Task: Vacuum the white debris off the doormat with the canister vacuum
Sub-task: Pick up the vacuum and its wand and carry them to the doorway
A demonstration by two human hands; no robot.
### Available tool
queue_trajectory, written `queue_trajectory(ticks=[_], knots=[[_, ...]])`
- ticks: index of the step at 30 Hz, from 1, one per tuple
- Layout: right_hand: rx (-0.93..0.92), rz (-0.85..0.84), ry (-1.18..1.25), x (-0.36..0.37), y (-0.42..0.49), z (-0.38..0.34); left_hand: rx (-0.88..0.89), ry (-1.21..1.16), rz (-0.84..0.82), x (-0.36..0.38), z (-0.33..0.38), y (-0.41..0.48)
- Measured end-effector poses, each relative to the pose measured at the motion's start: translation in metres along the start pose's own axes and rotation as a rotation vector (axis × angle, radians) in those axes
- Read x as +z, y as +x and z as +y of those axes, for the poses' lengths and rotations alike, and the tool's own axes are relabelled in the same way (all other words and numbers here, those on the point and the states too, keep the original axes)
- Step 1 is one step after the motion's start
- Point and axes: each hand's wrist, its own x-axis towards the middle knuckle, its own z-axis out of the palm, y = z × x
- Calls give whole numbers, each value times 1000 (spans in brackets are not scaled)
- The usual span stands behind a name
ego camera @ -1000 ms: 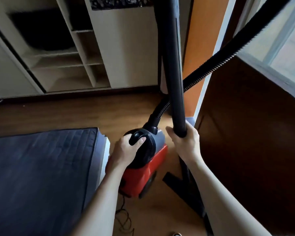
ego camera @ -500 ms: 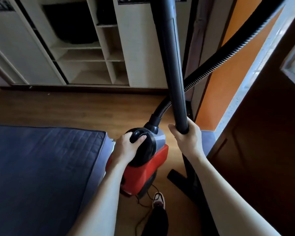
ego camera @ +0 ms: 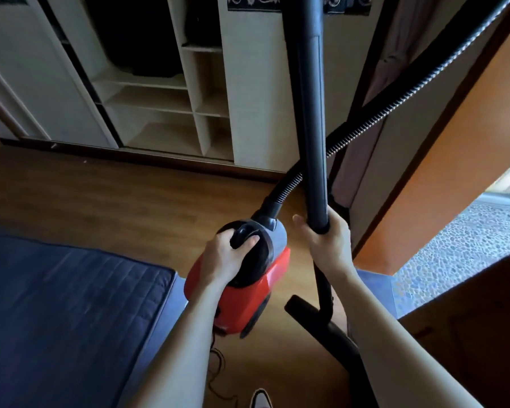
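Left hand is curled round the black carry handle on top of the red canister vacuum, just beside a navy mattress and over the wooden floor. Right hand is wrapped round the upright black wand. The ribbed hose arcs from the canister up to the right. A blue-grey mat shows beside the right forearm, at the open doorway.

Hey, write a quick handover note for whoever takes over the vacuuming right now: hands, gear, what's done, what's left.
Left grip holds the red canister by its top handle.
Right grip holds the black wand upright; the floor nozzle sits low near the floor.
A blue mat edge shows by the doorway; no debris visible from here.
Done: vacuum in hand. Left: all the vacuuming.
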Motion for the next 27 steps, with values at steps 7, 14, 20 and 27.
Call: queue_trajectory(ticks=[7, 14, 20, 27], knots=[[20, -40, 4, 39, 113, 21, -5, 41, 69, -1, 4, 113], [61, -109, 40, 81, 237, 55, -67, 16, 141, 16, -3, 223], [59, -246, 91, 116, 353, 94, -167, 22, 283, 36, -2, 325], [-31, -385, 92, 163, 469, 111, -283, 23, 429, 42, 4, 412]])
